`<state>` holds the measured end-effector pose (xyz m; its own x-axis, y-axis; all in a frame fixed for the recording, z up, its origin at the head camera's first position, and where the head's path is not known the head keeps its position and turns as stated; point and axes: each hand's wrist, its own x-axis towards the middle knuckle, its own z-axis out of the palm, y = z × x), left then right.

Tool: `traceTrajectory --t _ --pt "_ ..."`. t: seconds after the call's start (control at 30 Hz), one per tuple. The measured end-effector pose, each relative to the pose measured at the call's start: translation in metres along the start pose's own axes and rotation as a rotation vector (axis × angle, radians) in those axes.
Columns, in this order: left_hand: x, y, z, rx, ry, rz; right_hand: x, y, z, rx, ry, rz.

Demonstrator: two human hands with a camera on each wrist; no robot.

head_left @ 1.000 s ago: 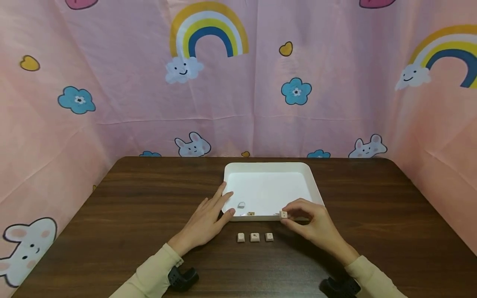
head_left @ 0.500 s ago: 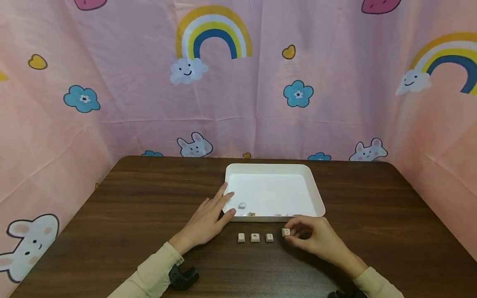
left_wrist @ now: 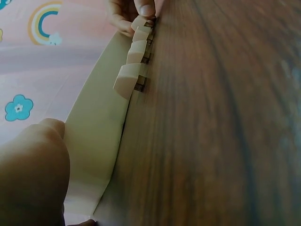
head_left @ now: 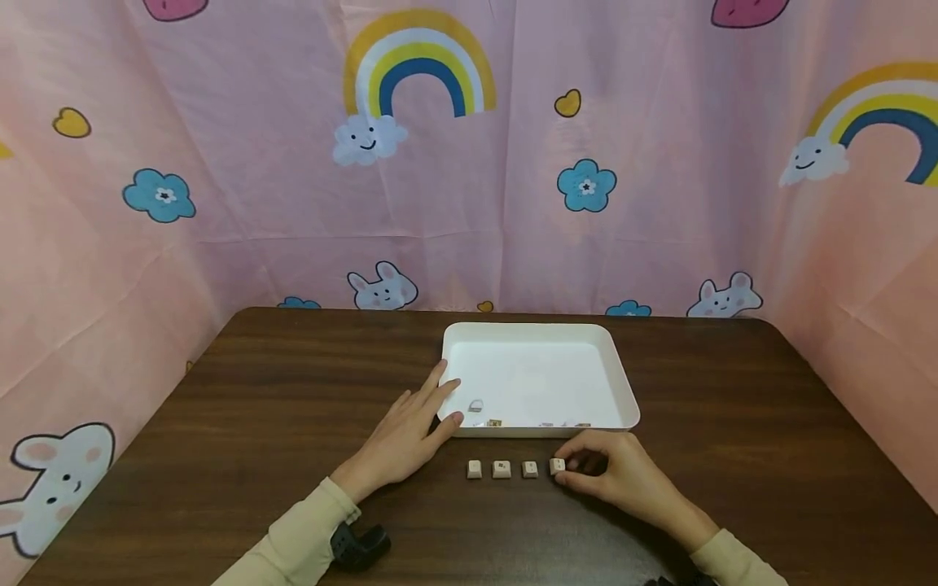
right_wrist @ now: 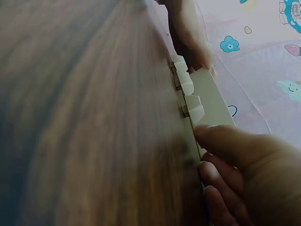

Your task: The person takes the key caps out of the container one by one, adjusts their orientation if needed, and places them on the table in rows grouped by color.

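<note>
Near the tray's front right corner, my right hand point(head_left: 623, 472) pinches a small white keycap point(head_left: 557, 465) between thumb and fingertips at tabletop level. Three more white keycaps point(head_left: 501, 469) stand in a row to its left. My left hand point(head_left: 399, 431) lies with extended fingers against the left edge of a white tray point(head_left: 541, 433). In the left wrist view the keycaps point(left_wrist: 127, 80) line up along the tray wall point(left_wrist: 96, 108), with the right hand point(left_wrist: 129, 14) at the far end. The right wrist view shows my right thumb point(right_wrist: 230, 143) beside the row; the pinched keycap is hidden there.
Inside the tray, a small clear or grey piece point(head_left: 475, 405) lies at the left, with several small marks or pieces along the front inner wall. The brown wooden table point(head_left: 330, 350) extends around the tray, and a patterned pink curtain point(head_left: 271, 163) hangs behind and at the sides.
My right hand has brought its keycap from over the tray's front edge toward me, down and slightly left to the right end of the row. My left hand has stayed at the tray.
</note>
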<state>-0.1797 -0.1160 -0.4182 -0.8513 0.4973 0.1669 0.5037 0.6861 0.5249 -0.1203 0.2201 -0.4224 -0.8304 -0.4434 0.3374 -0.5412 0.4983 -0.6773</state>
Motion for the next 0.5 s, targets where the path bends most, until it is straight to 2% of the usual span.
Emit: traceTrajectory --t 0.5 --pt "-0.0022 0.0007 0.0010 -0.011 0.000 -0.003 -0.0014 0.0000 0.0039 -0.036 0.005 0.007"
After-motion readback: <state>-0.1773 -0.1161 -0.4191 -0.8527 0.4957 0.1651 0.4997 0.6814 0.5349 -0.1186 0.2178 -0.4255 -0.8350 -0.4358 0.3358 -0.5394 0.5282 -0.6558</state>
